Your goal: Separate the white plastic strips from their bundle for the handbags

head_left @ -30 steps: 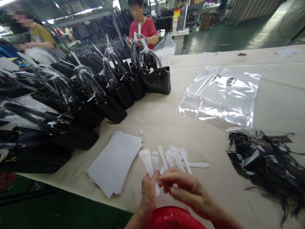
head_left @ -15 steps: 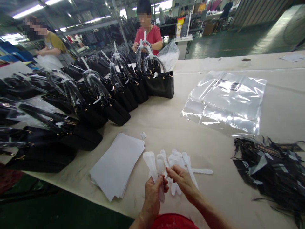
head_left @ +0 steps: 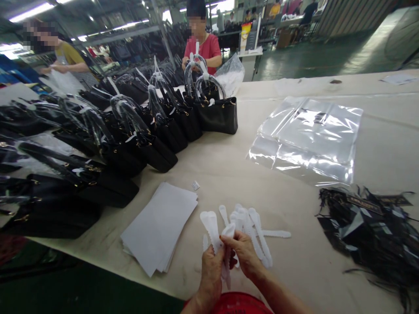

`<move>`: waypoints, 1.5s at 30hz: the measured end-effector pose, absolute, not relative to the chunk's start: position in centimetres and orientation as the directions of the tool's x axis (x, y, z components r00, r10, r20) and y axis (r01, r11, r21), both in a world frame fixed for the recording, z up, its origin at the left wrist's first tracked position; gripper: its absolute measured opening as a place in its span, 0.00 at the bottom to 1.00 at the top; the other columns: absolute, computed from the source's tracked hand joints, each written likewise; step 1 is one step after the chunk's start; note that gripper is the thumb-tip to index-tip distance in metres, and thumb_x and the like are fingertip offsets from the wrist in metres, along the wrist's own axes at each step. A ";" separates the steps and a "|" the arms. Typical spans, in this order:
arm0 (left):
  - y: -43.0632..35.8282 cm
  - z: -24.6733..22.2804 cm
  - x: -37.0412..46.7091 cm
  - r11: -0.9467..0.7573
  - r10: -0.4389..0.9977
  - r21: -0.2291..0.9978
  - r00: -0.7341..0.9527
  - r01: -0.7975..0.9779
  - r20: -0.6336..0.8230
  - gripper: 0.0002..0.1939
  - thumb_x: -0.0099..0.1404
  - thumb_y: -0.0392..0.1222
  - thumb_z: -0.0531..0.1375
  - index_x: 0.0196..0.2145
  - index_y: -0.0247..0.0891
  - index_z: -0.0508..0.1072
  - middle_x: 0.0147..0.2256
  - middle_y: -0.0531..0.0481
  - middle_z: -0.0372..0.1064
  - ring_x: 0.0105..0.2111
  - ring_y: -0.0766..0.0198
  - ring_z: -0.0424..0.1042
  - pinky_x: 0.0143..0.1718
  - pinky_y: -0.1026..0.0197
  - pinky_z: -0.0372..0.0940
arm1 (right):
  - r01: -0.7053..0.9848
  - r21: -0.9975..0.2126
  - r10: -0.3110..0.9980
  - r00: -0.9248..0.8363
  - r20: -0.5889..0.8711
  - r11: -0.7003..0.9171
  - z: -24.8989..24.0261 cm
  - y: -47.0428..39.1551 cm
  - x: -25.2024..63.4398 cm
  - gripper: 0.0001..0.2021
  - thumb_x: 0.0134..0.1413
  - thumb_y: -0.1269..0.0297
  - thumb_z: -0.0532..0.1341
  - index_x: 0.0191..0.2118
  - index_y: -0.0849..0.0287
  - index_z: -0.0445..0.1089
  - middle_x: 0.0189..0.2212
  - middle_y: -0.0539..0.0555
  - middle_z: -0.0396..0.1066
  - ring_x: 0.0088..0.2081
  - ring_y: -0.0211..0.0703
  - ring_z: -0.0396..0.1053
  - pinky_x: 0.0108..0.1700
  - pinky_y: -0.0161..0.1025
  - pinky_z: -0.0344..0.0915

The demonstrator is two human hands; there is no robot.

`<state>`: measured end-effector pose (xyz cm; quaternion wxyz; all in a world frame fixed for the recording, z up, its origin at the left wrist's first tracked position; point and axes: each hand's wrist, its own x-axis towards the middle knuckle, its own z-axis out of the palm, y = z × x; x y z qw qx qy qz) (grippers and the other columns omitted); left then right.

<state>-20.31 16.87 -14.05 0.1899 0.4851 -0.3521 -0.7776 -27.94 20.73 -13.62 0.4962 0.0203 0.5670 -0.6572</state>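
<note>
My left hand [head_left: 212, 266] is closed around several white plastic strips [head_left: 211, 222] with rounded ends and notched edges, which stick up out of my fist. Close beside it, my right hand [head_left: 242, 250] pinches another white strip [head_left: 229, 231] near its rounded end. The fingertips of both hands nearly meet, and the lower parts of the strips are partly hidden by my fingers. Just beyond my right hand, a loose pile of similar strips [head_left: 255, 222] lies on the table, one pointing to the right.
To the left lies a stack of white sheets [head_left: 160, 226]. Black handbags [head_left: 216, 115] with plastic-wrapped handles stand in rows behind. Clear plastic bags [head_left: 310, 135] and a heap of black tags [head_left: 363, 231] lie on the right. Two people [head_left: 204, 50] work across the table.
My right hand has drawn closer to my left, and the strip between them has bent over. The strips in my left hand sit closer together. The view has shifted slightly.
</note>
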 end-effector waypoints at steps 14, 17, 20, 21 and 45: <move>16.3 -12.3 -20.0 -0.667 -0.627 0.741 -0.474 -0.083 -0.618 0.30 0.38 0.57 0.70 0.30 0.29 0.73 0.18 0.52 0.66 0.17 0.71 0.62 0.20 0.67 0.56 | 0.683 -0.723 -0.725 -0.447 -0.524 0.101 -13.3 21.0 -28.5 0.20 0.30 0.50 0.68 0.21 0.61 0.63 0.12 0.43 0.57 0.14 0.30 0.52 0.16 0.31 0.49; 16.6 -12.9 -19.8 -0.661 -0.621 0.739 -0.458 -0.131 -0.636 0.31 0.36 0.59 0.70 0.29 0.29 0.72 0.18 0.51 0.66 0.16 0.70 0.62 0.19 0.66 0.57 | 0.678 -0.724 -0.705 -0.450 -0.548 0.130 -13.2 20.8 -28.2 0.18 0.29 0.53 0.67 0.20 0.60 0.61 0.12 0.43 0.56 0.14 0.30 0.52 0.16 0.31 0.49; 16.7 -13.6 -19.5 -0.651 -0.628 0.744 -0.441 -0.153 -0.641 0.33 0.36 0.62 0.69 0.30 0.30 0.71 0.18 0.51 0.67 0.17 0.67 0.64 0.20 0.64 0.60 | 0.650 -0.740 -0.686 -0.460 -0.563 0.171 -13.4 20.8 -28.2 0.17 0.30 0.52 0.64 0.21 0.58 0.60 0.11 0.42 0.53 0.13 0.30 0.49 0.15 0.32 0.48; 16.7 -13.7 -19.5 -0.646 -0.631 0.746 -0.437 -0.163 -0.641 0.33 0.36 0.62 0.69 0.30 0.30 0.71 0.18 0.51 0.67 0.17 0.66 0.64 0.21 0.63 0.60 | 0.633 -0.752 -0.677 -0.473 -0.564 0.184 -13.6 20.8 -28.3 0.17 0.30 0.51 0.64 0.21 0.58 0.59 0.11 0.41 0.52 0.13 0.30 0.48 0.15 0.32 0.48; 16.5 -13.3 -19.4 -0.685 -0.581 0.715 -0.491 -0.137 -0.650 0.34 0.39 0.62 0.68 0.35 0.33 0.66 0.18 0.54 0.66 0.16 0.66 0.65 0.18 0.65 0.59 | 0.618 -0.760 -0.706 -0.447 -0.549 0.200 -14.1 20.9 -28.1 0.22 0.30 0.47 0.66 0.19 0.57 0.56 0.11 0.44 0.58 0.12 0.33 0.54 0.12 0.31 0.47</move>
